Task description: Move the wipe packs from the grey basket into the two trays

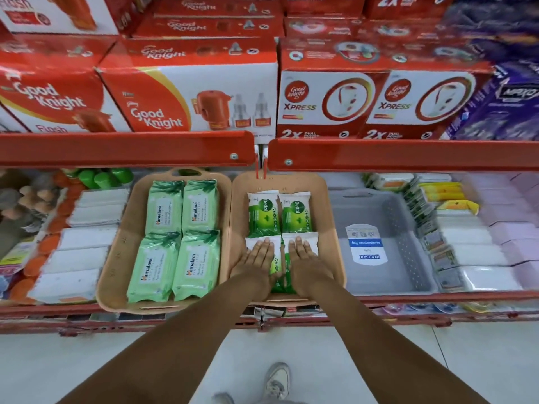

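Under both flat palms lie the two nearest Dettol wipe packs point(280, 269): the left hand point(258, 259) presses one, the right hand point(304, 260) the other, fingers spread and straight, gripping nothing, only resting on top. Just beyond the fingertips sit two more Dettol packs point(280, 214), side by side in the same beige tray point(332, 228). Left of the left hand, the second beige tray point(116, 258) holds four pale green Himalaya packs point(175, 240) in two rows. Right of the right hand stands the grey basket point(408, 243), bare of packs, so the task looks finished apart from this settling. Its floor carries a sticker point(366, 244) reading "KOLORR" and "Multipurpose Tray".

Judged risk: pressing unevenly could slide the near packs over the seam between them or ride one up on its neighbour, since the film wrapping looks slippery.

Above the hands, past the red shelf rail point(125, 148), boxes point(186, 94) read "Good Knight", "Xpress" and "2x Dual Power".
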Motion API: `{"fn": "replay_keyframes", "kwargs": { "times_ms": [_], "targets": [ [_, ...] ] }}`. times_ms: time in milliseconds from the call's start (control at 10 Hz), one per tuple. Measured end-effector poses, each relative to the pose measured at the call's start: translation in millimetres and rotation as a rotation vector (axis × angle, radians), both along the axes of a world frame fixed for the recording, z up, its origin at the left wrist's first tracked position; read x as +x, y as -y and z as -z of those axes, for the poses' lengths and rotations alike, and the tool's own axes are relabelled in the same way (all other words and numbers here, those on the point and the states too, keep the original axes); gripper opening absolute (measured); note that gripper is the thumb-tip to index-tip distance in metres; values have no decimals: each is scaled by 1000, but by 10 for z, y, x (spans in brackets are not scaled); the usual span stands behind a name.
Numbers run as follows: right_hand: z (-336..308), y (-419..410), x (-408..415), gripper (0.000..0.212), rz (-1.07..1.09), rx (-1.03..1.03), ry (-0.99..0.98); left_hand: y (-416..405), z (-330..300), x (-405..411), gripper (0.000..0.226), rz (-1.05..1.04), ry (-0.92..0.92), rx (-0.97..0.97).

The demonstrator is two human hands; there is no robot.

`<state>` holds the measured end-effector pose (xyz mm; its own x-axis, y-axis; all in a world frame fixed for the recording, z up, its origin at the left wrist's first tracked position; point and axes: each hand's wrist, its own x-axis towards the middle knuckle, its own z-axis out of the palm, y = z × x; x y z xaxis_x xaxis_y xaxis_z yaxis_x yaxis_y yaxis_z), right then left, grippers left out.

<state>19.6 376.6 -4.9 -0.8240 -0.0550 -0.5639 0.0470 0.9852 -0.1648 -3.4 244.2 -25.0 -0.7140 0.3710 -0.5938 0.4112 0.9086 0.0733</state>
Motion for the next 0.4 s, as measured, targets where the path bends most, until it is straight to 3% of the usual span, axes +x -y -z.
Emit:
{"fn": "replay_keyframes", "kwargs": {
  "times_ms": [300,400],
  "targets": [
    [-74,63,98,74,61,-50,-15,45,-70,20,66,1,-41,41],
    [-174,85,223,64,132,-94,-167,106,-188,83,62,-38,-180,166]
  ]
}}
